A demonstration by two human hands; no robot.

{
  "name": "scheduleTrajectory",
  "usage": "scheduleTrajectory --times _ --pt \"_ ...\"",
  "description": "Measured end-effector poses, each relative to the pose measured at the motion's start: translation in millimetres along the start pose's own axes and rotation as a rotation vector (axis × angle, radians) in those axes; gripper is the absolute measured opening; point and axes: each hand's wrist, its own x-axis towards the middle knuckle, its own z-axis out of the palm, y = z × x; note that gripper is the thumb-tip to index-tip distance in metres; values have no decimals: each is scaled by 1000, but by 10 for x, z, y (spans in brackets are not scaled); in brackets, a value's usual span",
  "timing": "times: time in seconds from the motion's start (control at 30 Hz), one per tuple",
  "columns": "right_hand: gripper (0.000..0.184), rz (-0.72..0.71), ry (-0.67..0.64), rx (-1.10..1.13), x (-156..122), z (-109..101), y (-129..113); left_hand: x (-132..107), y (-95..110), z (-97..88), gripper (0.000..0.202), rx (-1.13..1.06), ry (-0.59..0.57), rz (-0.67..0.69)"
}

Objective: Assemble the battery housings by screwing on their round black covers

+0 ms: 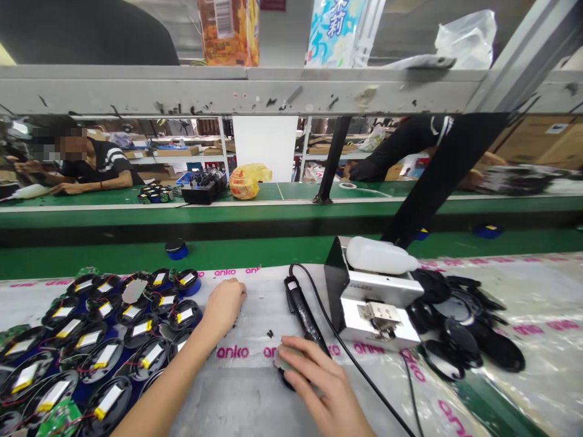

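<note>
My left hand (224, 305) rests knuckles-up on the plastic-covered bench, fingers curled under, at the right edge of a pile of round black units with silver batteries (104, 334); what it holds is hidden. My right hand (319, 385) lies over a small round black part (286, 377) near the front edge, fingers bent and pressing on it. A black soldering iron (304, 312) with its cable lies between the two hands, its lower end by my right fingers.
A white metal stand (378, 303) carries a white plastic bottle (380, 256). Black round covers (464, 328) are heaped to its right. A green conveyor (273, 249) runs behind, with a blue-black unit (176, 248) on it. Another person (86, 164) sits across at far left.
</note>
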Motion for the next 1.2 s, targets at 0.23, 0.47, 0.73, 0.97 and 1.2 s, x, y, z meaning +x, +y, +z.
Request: scheduleTrajectory --times 0.23,0.47,0.73,0.97,1.2 --pt "32 -52 177 60 -82 175 91 -638 116 215 29 -689 -269 -245" --pt "34 -73 188 103 -121 219 80 -776 61 243 34 -1050 -291 -442" --pt "30 -65 211 133 -116 217 73 -801 75 278 30 -1086 -348 -442" --pt "28 -139 196 60 -86 178 75 -790 62 237 27 -937 -353 -347" --pt "31 -286 125 -86 22 107 69 -660 -84 296 31 -703 -317 -185"
